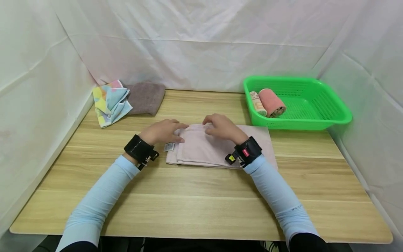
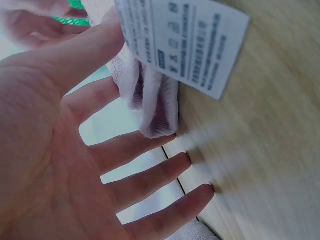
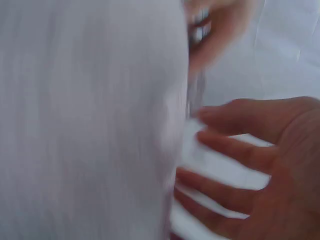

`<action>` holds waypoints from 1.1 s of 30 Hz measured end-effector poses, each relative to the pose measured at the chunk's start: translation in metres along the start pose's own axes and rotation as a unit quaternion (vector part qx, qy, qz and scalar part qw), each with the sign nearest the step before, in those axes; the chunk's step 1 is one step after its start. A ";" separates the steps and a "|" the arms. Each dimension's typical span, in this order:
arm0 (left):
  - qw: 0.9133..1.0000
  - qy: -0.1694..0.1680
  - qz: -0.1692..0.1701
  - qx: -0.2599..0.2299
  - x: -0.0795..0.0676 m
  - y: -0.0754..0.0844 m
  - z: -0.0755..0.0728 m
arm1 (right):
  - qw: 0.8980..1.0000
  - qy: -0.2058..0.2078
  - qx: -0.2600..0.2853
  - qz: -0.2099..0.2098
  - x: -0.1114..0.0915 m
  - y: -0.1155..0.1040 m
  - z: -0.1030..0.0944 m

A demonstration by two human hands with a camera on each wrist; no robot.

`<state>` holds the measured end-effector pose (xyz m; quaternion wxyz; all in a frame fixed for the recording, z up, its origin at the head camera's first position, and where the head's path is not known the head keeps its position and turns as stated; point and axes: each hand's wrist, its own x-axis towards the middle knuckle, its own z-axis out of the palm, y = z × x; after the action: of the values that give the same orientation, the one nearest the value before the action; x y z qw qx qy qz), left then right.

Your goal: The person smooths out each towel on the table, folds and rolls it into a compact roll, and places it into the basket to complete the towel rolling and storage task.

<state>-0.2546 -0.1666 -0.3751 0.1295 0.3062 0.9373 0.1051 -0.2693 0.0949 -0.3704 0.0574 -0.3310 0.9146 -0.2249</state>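
Observation:
A folded pale pink towel (image 1: 201,150) lies flat on the table, with a white care label (image 1: 169,147) sticking out at its left edge. My left hand (image 1: 165,131) is at that edge; in the left wrist view its fingers (image 2: 150,182) are straight and spread, fingertips at the tabletop, with the thumb beside the label (image 2: 185,45) and the towel's folded layers (image 2: 160,105). Over the towel's far part is my right hand (image 1: 221,126), its fingers loosely bent. The right wrist view is blurred and shows those fingers (image 3: 220,192) apart, close to the towel's edge.
A green plastic basket (image 1: 302,123) at the back right holds a rolled pink towel (image 1: 271,101) and a rolled patterned one (image 1: 257,104). At the back left lie a folded brown towel (image 1: 146,98) and a crumpled multicoloured cloth (image 1: 113,103). White curtains (image 1: 201,59) enclose the table.

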 end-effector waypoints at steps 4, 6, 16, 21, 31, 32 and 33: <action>1.000 -0.001 -0.003 -0.007 -0.001 0.000 -0.001 | 0.994 -0.051 -0.037 0.084 -0.009 0.017 -0.013; 1.000 0.000 -0.004 -0.012 -0.001 0.000 -0.001 | 0.991 -0.070 -0.038 0.111 -0.012 0.023 -0.016; 1.000 0.018 -0.024 -0.007 0.000 -0.001 0.000 | 0.976 -0.130 -0.049 0.167 -0.020 0.030 -0.024; 0.997 0.044 -0.058 0.032 -0.001 -0.003 -0.001 | 0.968 -0.169 -0.044 0.182 -0.030 0.033 -0.032; 0.986 0.102 -0.052 0.119 -0.004 0.001 -0.007 | 0.986 -0.090 -0.020 0.136 -0.048 0.056 -0.024; 0.986 0.110 -0.043 0.121 -0.004 0.003 -0.008 | 0.987 -0.073 -0.016 0.140 -0.049 0.060 -0.022; 0.985 0.117 -0.032 0.124 -0.005 0.005 -0.010 | 0.987 -0.057 -0.003 0.152 -0.050 0.063 -0.020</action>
<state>-0.2510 -0.1663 -0.3634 -0.0167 0.2748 0.9612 0.0187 -0.2722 0.1761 -0.3830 0.1417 -0.2001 0.9504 -0.1917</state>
